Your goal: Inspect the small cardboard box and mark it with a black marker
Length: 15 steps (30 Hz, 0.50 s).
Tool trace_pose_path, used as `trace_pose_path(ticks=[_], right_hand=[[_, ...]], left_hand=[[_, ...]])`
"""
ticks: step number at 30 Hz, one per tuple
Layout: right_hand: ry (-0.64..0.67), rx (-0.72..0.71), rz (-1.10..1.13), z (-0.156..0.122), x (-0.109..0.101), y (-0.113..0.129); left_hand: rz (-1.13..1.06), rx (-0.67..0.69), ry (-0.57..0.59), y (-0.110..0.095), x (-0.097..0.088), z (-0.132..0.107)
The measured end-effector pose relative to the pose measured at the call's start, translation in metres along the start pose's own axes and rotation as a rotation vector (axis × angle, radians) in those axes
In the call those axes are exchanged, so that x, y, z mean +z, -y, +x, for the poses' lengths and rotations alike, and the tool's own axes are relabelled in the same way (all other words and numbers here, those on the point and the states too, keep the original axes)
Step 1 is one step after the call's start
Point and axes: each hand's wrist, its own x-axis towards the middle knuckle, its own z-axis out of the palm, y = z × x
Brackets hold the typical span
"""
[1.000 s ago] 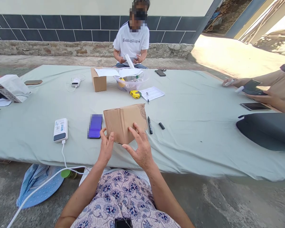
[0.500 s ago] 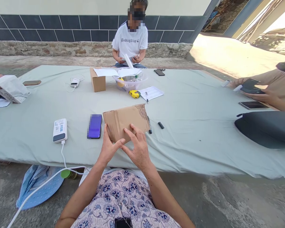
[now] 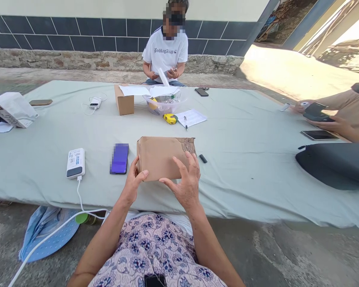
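A long cloth-covered table (image 3: 257,163) with a pale grey-green cover stretches out in front of the person. Near its close edge, straight ahead of the body and between the two hands, is a cardboard box (image 3: 157,155). Its long axis runs left to right, across the line of the forearms, and dark scribbled lines mark its far right corner; I cannot tell whether its underside rests on the cloth. The right hand (image 3: 188,179) is spread wide at the right end, fingers over the top face, thumb by the near edge — whether every fingertip presses is unclear. The left hand (image 3: 132,182) holds the other end, thumb on the near left corner, fingers along the side, so each hand is nearest its own short end. Just left of the box lies a purple-screened smartphone (image 3: 119,158) — and farther left, a white power bank (image 3: 75,163), cable plugged in. A yellow tape measure (image 3: 170,118) sits beyond the box; a black pen cap (image 3: 203,158) lies just beside the right hand.
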Motion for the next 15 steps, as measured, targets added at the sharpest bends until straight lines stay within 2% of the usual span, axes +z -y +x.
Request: trace_pose_path(ticks=[6,11,15], right_hand=[[-0.04,0.146,0.057,0.002,-0.005,-0.023],[-0.035,0.277,0.296,0.002,-0.012,-0.035],[-0.109,0.406,0.504,0.001,-0.014,-0.034]], left_hand=[[-0.015,0.01,0.003,-0.004,-0.01,0.003],[-0.057,-0.019,0.052,0.0,-0.017,0.006],[-0.094,-0.068,0.02,0.002,-0.02,0.009]])
